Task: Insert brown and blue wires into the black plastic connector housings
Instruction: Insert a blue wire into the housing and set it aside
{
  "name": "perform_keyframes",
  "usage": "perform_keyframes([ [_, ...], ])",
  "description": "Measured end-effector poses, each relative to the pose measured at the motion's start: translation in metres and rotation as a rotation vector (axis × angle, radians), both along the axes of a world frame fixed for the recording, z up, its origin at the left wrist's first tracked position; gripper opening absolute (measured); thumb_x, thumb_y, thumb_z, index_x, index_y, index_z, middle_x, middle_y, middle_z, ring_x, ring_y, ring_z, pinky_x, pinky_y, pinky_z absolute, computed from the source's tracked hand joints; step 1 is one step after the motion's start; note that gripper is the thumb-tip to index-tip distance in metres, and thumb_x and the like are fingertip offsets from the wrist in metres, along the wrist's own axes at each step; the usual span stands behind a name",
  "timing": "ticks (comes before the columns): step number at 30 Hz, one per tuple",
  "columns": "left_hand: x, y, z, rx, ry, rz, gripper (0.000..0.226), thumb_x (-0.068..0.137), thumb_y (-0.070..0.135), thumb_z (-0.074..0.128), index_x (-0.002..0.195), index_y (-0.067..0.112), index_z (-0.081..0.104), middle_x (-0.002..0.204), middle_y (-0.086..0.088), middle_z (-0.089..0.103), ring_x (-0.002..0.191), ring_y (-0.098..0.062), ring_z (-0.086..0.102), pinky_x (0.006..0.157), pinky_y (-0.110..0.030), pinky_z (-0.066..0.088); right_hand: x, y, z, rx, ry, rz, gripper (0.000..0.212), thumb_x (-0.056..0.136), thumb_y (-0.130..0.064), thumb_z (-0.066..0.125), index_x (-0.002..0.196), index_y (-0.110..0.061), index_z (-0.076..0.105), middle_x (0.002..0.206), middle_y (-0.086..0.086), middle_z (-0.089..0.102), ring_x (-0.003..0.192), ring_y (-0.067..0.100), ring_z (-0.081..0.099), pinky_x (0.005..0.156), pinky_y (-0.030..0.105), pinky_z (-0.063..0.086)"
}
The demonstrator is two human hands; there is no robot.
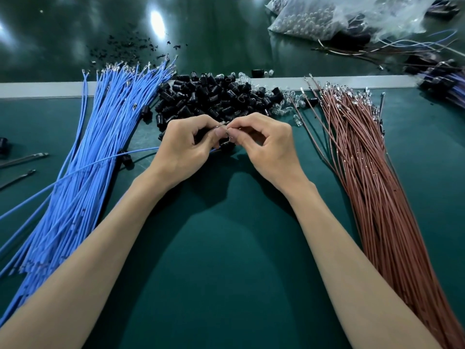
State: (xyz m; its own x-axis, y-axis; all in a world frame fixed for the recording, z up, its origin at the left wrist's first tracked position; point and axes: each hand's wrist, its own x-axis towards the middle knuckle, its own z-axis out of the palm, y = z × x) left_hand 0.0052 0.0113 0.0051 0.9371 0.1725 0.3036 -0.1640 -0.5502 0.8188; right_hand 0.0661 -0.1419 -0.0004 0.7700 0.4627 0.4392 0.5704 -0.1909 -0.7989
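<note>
Left hand (186,144) was curled, thumb and forefinger pinching a small shiny terminal (222,124). Right hand (264,144) was curled as well, its fingertips pinching the same spot from the other side. The two hands met tip to tip. A housing (227,146) sat just under both thumbs; fingers hid which hand carried it. One blue wire (143,149) ran out from under the left hand.

Step, as judged: seating a terminal in that housing.
- Pinch close behind the crimp so the wire can't buckle.
- Check terminal orientation against the cavity before pushing.
- Push straight, in line, no twist, until it locks.
- Light tug back to confirm.
- Keep the trailing wire slack so it doesn't drag the terminal off axis.

Whether the blue terminal was already home couldn't be told. No brown wire showed at the fingers, so that half looked not yet done.

Positions:
- The held wire trailed left from the left hand and crossed the blue bundle (83,197), which lay well left of that hand.
- Housing pile (214,96) lay just beyond both hands, its near edge close to the fingertips.
- Brown bundle (377,185) lay right of the right hand, apart from it.
- Clear bulbs (289,103) lay beyond the right hand, between pile and brown bundle.
</note>
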Motion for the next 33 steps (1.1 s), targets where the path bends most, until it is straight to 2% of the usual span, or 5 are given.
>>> perform_keyframes([
  [6,0.0014,0.0005,-0.0017,0.03,-0.049,0.039,0.005,0.088,0.009,0.067,0.087,0.004,0.069,0.075,0.0,0.065,0.068,-0.009,0.06,0.065,-0.019,0.047,0.0023,-0.0035,0.0031,0.105,0.302,0.055,0.012,0.084,-0.005,0.071,0.091,-0.014,0.073,0.084,-0.002,0.072,0.078,0.01,0.069,0.081,0.027,0.056],
  [11,0.0011,-0.001,-0.0003,0.052,-0.089,0.042,0.004,0.085,0.011,0.07,0.085,0.007,0.069,0.075,0.002,0.064,0.067,0.001,0.055,0.064,-0.009,0.038,0.0041,-0.0038,0.0032,0.169,0.407,0.079,0.014,0.083,-0.004,0.071,0.086,-0.017,0.072,0.071,-0.007,0.069,0.066,0.007,0.063,0.067,0.018,0.051],
  [16,0.0008,-0.0001,0.0013,0.106,-0.133,0.026,0.006,0.084,0.009,0.071,0.084,0.003,0.071,0.078,-0.004,0.066,0.07,-0.009,0.057,0.065,-0.01,0.038,0.0082,-0.0074,0.0027,0.236,0.498,0.057,0.01,0.08,-0.006,0.074,0.083,-0.016,0.073,0.08,-0.005,0.072,0.077,0.007,0.065,0.079,0.023,0.053],
  [22,0.0004,-0.0003,0.0004,0.154,-0.192,0.004,0.008,0.084,0.01,0.072,0.084,0.002,0.073,0.079,-0.008,0.069,0.07,-0.013,0.061,0.068,-0.026,0.049,0.0059,-0.0068,0.0023,0.211,0.485,0.071,0.012,0.078,-0.006,0.076,0.083,-0.016,0.074,0.078,-0.009,0.073,0.077,0.003,0.065,0.074,0.015,0.048],
  [33,0.0016,0.0019,-0.0036,0.198,-0.238,0.002,0.012,0.084,0.014,0.071,0.083,0.002,0.073,0.079,0.001,0.066,0.069,-0.01,0.061,0.066,-0.022,0.049,0.0049,-0.0047,0.0017,0.23,0.43,0.049,0.015,0.074,-0.002,0.077,0.085,-0.012,0.075,0.081,-0.004,0.074,0.08,0.007,0.069,0.077,0.018,0.051],
])
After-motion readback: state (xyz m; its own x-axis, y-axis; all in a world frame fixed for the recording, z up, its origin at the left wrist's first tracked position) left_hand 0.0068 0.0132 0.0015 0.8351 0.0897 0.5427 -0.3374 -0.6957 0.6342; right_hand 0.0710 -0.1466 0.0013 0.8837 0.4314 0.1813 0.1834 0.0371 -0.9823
